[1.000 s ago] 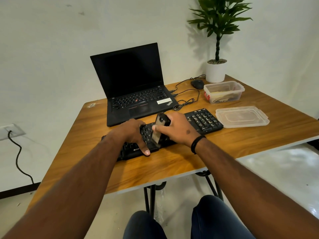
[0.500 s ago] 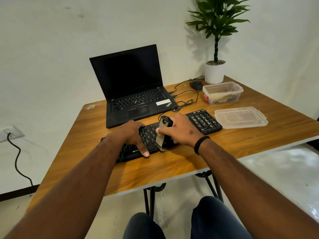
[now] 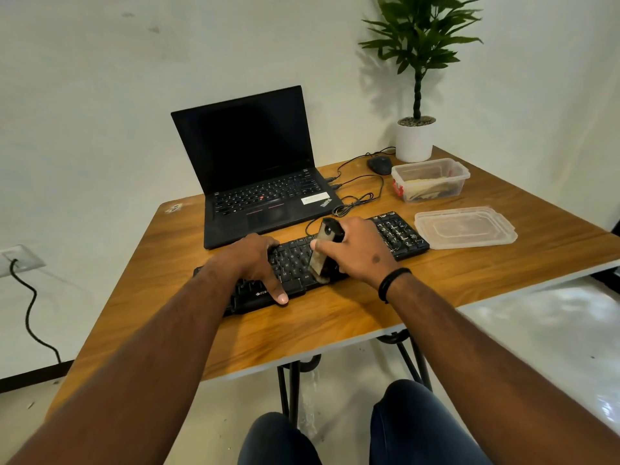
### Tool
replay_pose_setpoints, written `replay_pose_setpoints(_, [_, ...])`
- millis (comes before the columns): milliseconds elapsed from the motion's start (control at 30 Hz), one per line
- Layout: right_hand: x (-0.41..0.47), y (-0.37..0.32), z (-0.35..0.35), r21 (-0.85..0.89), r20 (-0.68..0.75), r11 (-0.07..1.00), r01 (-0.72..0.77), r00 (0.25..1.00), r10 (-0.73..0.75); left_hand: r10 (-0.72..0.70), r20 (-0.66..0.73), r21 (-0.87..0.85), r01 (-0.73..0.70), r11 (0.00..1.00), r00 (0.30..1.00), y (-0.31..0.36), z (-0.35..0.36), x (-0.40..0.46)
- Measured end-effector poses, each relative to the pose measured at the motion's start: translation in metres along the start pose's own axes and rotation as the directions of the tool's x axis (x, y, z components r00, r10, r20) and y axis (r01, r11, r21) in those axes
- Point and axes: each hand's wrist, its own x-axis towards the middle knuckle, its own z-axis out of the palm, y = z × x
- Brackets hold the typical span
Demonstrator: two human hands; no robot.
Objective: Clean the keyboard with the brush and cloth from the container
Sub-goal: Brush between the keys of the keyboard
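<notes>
A black keyboard point(image 3: 399, 231) lies slantwise on the wooden table point(image 3: 335, 317). My right hand point(image 3: 357, 251) grips a brush point(image 3: 322, 250) with a pale handle, its bristles down on the keys near the keyboard's middle. My left hand point(image 3: 255, 263) rests flat on the keyboard's left half, thumb at its front edge, holding it down. The clear plastic container point(image 3: 431, 179) stands at the back right with cloth-like items inside; what they are is hard to tell.
The container's lid point(image 3: 464, 227) lies right of the keyboard. An open black laptop point(image 3: 258, 169) sits behind it, with cables point(image 3: 357, 199), a mouse point(image 3: 379, 164) and a potted plant point(image 3: 415, 139) at the back right corner. My knees are below the table's front edge.
The brush in my right hand has shifted slightly right and toward me across the keys. My left hand stays on the keyboard. The view has tilted a little.
</notes>
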Motion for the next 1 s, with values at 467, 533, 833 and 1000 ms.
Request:
replay_pose_setpoints(467, [-0.008,-0.005,0.000,0.263,-0.011,0.955,-0.135,0.990,0.142,0.025,0.000,-0.012,-0.025,1.000,1.000,0.000,0.001,-0.001])
replay_pose_setpoints(533, [-0.005,0.004,-0.015,0.405,-0.218,0.901,-0.153,0.941,0.257,0.034,0.005,-0.012,-0.034,0.999,0.999,0.000,0.001,-0.001])
replay_pose_setpoints(833, [-0.028,0.034,0.007,0.455,-0.407,0.890,0.037,0.897,0.171,0.106,0.027,0.075,-0.108,0.991,0.994,0.016,0.000,0.004])
replay_pose_setpoints(1000, [-0.024,0.044,0.003,0.361,-0.393,0.932,-0.014,0.904,0.166,0.128,-0.079,0.080,-0.122,0.989,0.989,0.025,0.013,0.005])
